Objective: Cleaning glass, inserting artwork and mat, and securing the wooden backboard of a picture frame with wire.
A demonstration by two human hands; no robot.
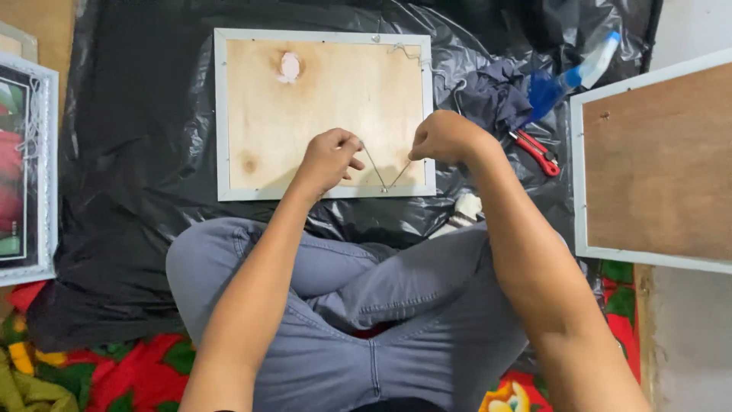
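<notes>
The wire (379,169) ran taut from the frame (324,114); left hand (329,158) and right hand (442,137) each pinched an end, best kept evenly tensioned.

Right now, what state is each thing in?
Picture frame: face down on black plastic sheet.
String: pulled taut in a V.
Left hand: pinching string.
Right hand: pinching string.
Red pliers: lying unused.
Spray bottle: lying down.
</notes>
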